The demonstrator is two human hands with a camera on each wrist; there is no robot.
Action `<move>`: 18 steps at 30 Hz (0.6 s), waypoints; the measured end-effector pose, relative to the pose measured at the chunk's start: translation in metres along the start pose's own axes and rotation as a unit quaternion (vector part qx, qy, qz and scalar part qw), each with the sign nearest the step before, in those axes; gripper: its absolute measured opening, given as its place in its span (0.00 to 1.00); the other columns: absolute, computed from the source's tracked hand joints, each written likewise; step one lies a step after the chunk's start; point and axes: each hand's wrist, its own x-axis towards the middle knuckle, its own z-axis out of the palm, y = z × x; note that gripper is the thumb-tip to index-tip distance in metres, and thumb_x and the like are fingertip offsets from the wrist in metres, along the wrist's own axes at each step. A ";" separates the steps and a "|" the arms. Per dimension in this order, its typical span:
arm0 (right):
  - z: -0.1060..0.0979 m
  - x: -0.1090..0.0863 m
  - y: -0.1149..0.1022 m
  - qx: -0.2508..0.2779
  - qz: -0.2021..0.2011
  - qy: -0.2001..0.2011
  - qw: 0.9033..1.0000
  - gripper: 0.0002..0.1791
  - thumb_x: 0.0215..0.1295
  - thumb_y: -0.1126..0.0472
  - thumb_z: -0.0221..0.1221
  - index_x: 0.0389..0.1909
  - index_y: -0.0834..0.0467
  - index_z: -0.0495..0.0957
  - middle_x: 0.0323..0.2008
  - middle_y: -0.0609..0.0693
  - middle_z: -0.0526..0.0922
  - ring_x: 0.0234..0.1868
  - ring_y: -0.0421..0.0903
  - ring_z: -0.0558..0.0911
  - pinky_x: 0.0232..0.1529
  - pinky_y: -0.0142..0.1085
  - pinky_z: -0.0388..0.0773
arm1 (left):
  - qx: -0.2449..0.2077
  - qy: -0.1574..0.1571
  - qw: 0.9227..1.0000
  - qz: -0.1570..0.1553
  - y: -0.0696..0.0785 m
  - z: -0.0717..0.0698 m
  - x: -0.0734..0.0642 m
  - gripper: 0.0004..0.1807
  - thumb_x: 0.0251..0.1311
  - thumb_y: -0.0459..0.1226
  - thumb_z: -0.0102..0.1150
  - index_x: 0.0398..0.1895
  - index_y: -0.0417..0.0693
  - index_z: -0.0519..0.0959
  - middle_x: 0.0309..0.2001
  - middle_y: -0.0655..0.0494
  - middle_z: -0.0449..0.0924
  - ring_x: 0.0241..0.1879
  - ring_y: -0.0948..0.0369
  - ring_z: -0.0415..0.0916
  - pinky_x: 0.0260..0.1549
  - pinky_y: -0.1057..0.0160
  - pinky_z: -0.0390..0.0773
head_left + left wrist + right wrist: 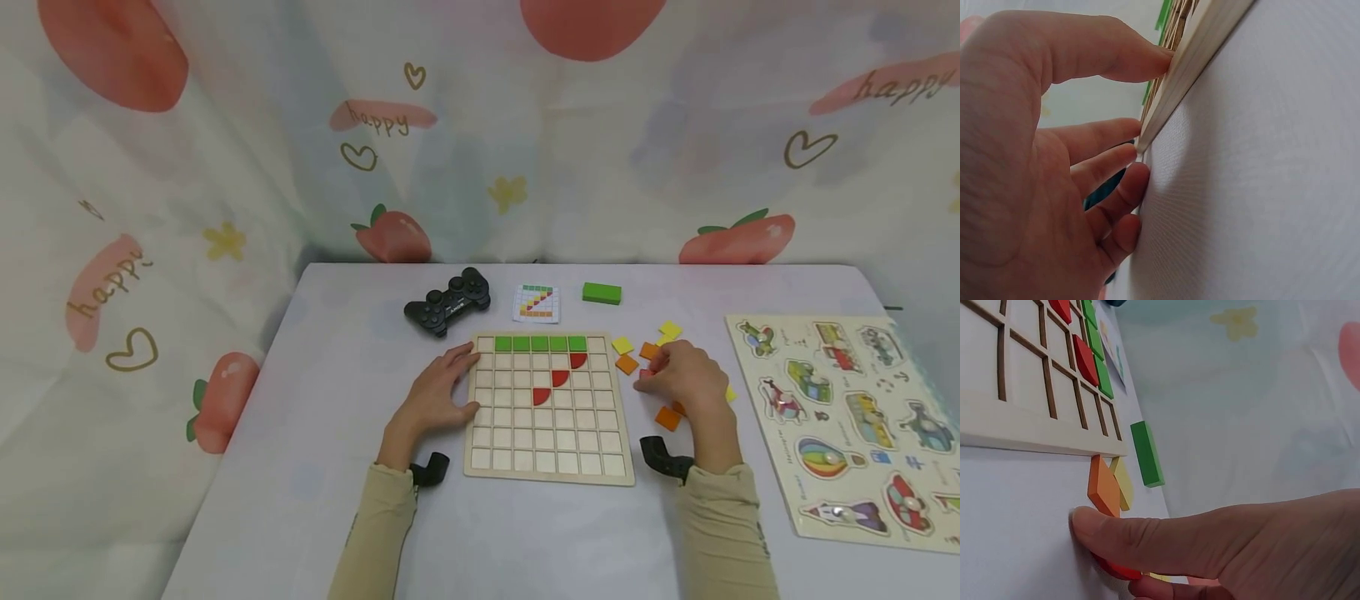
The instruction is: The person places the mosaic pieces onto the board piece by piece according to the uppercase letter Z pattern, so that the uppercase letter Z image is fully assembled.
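A square wooden grid board point(550, 479) lies in front of me, with a row of green square tiles point(540, 343) near its far edge. Three red rounded tiles point(559, 378) step diagonally down from them. My left hand point(437, 392) rests at the board's left edge, thumb on the rim and fingers loosely extended beside it. To the right of the board, my right hand point(686, 377) pinches a red rounded tile point(1116, 569) between thumb and finger, low over the table. Orange tiles point(667, 418) and yellow tiles point(622, 345) lie loose around that hand.
Behind the board are a black game controller point(448, 302), a small pattern card point(536, 304) and a green block point(602, 293). A picture puzzle board point(847, 425) lies at the right. A printed curtain point(525, 167) hangs behind the table.
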 end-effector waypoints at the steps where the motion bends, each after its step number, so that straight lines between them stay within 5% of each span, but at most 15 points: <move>1: 0.000 0.000 0.000 0.002 -0.003 0.001 1.000 0.18 0.50 0.53 0.72 0.30 0.61 0.75 0.26 0.54 0.76 0.28 0.52 0.73 0.30 0.44 0.67 | 0.000 0.001 1.000 0.000 0.000 0.000 0.000 0.43 0.49 0.48 0.62 0.73 0.50 0.65 0.75 0.57 0.56 0.53 0.58 0.70 0.58 0.52 0.69; 5: -0.002 0.001 0.001 0.008 -0.027 0.005 1.000 0.16 0.51 0.54 0.71 0.28 0.59 0.76 0.26 0.53 0.77 0.27 0.51 0.73 0.28 0.42 0.67 | -0.004 0.005 1.000 0.005 0.001 -0.002 0.000 0.43 0.48 0.47 0.62 0.72 0.50 0.66 0.75 0.56 0.57 0.52 0.57 0.70 0.56 0.52 0.70; 10: -0.006 0.000 -0.002 0.048 -0.092 -0.036 0.994 0.12 0.58 0.57 0.68 0.32 0.62 0.81 0.30 0.54 0.81 0.33 0.51 0.74 0.31 0.39 0.69 | -0.008 0.004 1.000 0.007 0.001 -0.002 0.001 0.43 0.48 0.47 0.62 0.72 0.50 0.66 0.75 0.56 0.57 0.52 0.57 0.70 0.56 0.52 0.70; 14: -0.002 -0.002 -0.018 0.091 -0.162 -0.051 0.981 0.08 0.61 0.60 0.67 0.35 0.63 0.84 0.33 0.53 0.82 0.36 0.51 0.75 0.35 0.38 0.71 | -0.012 0.007 1.000 0.008 0.001 -0.002 0.001 0.43 0.47 0.47 0.62 0.72 0.49 0.66 0.74 0.56 0.57 0.54 0.56 0.69 0.56 0.52 0.70; 18: 0.021 -0.003 -0.047 0.116 -0.254 -0.080 0.957 0.06 0.62 0.64 0.64 0.37 0.63 0.86 0.34 0.51 0.84 0.34 0.47 0.76 0.35 0.37 0.74 | -0.007 0.009 1.000 0.007 -0.001 -0.001 0.000 0.43 0.47 0.48 0.62 0.72 0.49 0.66 0.74 0.55 0.58 0.57 0.55 0.69 0.58 0.51 0.69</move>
